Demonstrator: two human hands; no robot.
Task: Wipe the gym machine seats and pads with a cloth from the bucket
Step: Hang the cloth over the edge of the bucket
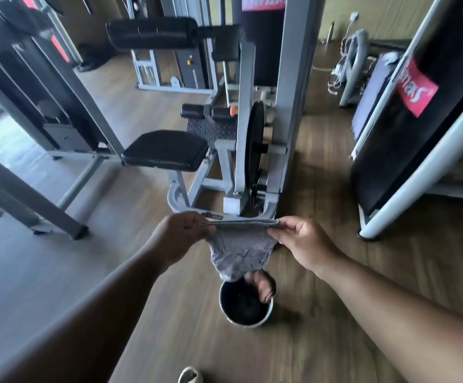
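cloth: a grey, speckled terry cloth (pixel 240 251) hangs between the two hands, its top edge pulled taut and the rest sagging in a soft pouch
left hand: the left hand (pixel 181 234) pinches the cloth's left top corner
right hand: the right hand (pixel 303 240) pinches the right top corner, fingers curled on the hem
bucket: a round, shiny metal bucket (pixel 245 304) sits on the wooden floor just below the hands, under the hanging cloth — its inside looks dark, and whether it holds water i cannot tell
seat: a black padded vinyl seat (pixel 165 149) on the grey steel machine lies ahead of the left hand, well apart from it
roller pad: a long black foam roller pad (pixel 152 33) sits further ahead, above the seat
handling: the cloth looks light and limp, likely damp — better folded or bunched into a palm-sized wad than held by the corners; the vinyl seat should take firm pressure
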